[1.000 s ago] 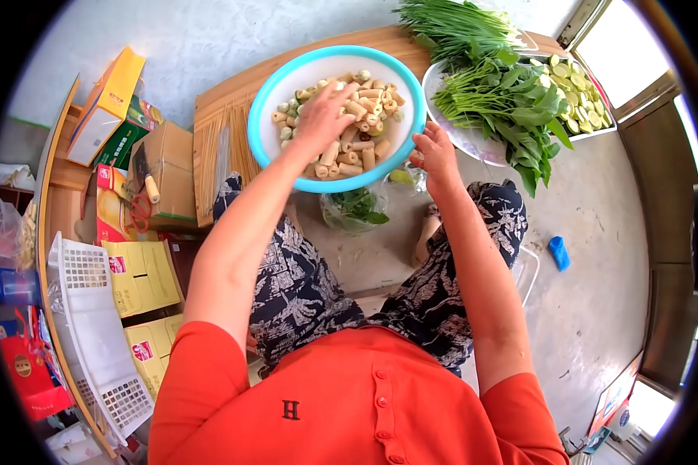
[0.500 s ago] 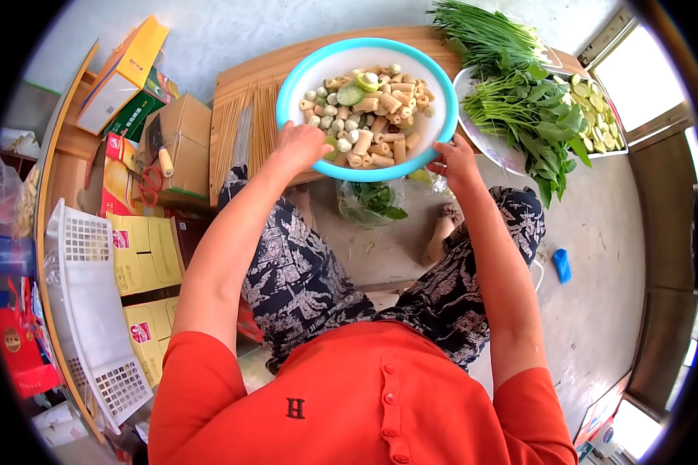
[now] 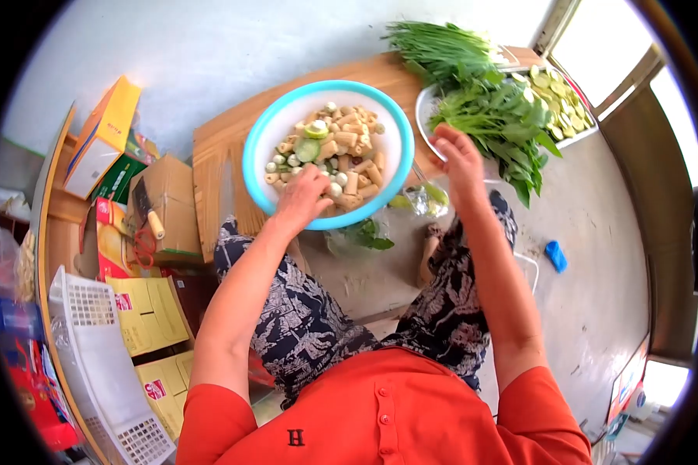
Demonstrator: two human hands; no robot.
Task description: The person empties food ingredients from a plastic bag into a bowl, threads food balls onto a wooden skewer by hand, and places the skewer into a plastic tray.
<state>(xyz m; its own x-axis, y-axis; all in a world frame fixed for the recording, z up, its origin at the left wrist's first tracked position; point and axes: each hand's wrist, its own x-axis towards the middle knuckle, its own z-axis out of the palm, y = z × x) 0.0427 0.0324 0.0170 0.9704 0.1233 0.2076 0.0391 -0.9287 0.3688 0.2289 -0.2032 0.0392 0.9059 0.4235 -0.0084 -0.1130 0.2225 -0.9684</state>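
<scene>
A white basin with a turquoise rim (image 3: 253,124) stands on the wooden table (image 3: 217,139), filled with tan cut tubes (image 3: 349,139), small pale round pieces and green slices (image 3: 308,149). My left hand (image 3: 303,198) reaches over the near-left part of the basin, its fingertips down among the pieces; whether they pinch one is hidden. Right of the basin, my right hand (image 3: 459,161) is raised in the air near the plate of leafy greens (image 3: 492,112), with fingers curled and what they hold, if anything, not visible.
Long green stalks (image 3: 442,50) and a tray of sliced green pieces (image 3: 562,101) lie at the back right. Thin sticks and a knife-like strip are left of the basin. Cartons (image 3: 167,201), red scissors (image 3: 144,246) and a white rack (image 3: 105,349) stand left.
Both hands have left the basin's rim. My left hand has moved in over the food, and my right hand has lifted away from the rim. The view has shifted.
</scene>
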